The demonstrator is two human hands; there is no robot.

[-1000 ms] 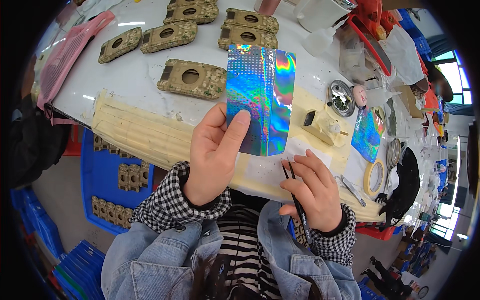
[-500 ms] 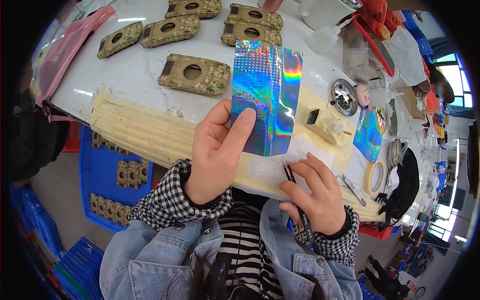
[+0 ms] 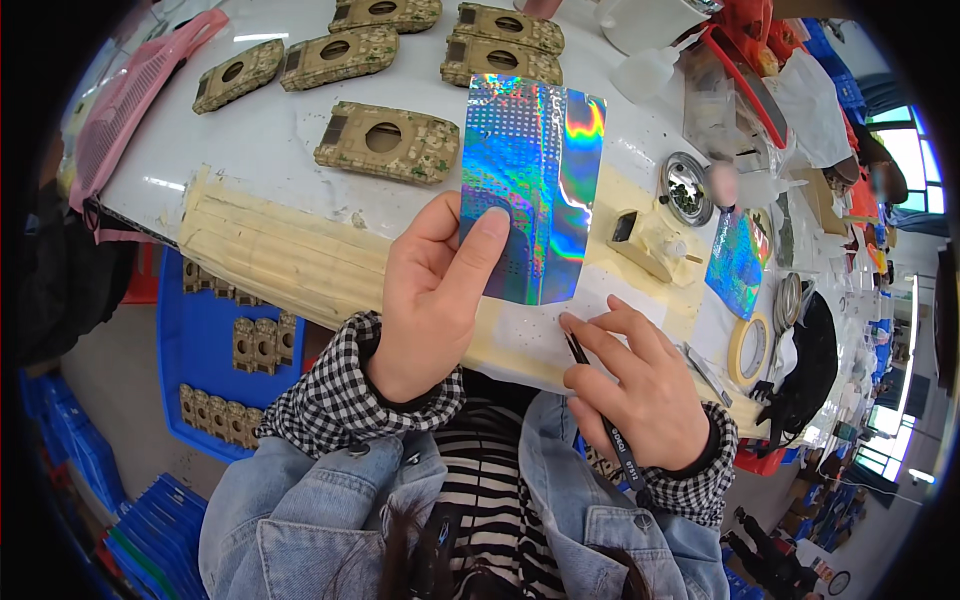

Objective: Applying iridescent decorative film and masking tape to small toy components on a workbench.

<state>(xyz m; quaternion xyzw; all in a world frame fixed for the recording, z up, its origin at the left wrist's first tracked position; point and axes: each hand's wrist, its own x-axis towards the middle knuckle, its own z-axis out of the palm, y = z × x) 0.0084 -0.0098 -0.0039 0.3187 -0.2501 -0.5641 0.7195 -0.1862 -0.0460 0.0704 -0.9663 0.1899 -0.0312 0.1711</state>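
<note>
Black tweezers [image 3: 626, 455] lie in your right hand [image 3: 645, 395], fingers closed round the shaft, points directed at the white paper [image 3: 520, 338]. Cannot tell whether the points grip anything. Silver tweezers [image 3: 708, 374] rest just right of that hand. Your left hand [image 3: 430, 310] pinches the foil sheet [image 3: 530, 170] near its lower left corner, thumb on top; sheet raised above the surface [image 3: 150, 215], shiny side toward you. To its right: tape roll [image 3: 737, 352], pale yellow block [image 3: 650, 248], second foil sheet [image 3: 733, 265], round dish [image 3: 686, 193] with dark green bits. Farther, left of the sheet: one camouflage hull [image 3: 420, 150] with a circular opening. Beyond it, more hulls [image 3: 345, 60]; pink basket [image 3: 150, 110] at far left.
</note>
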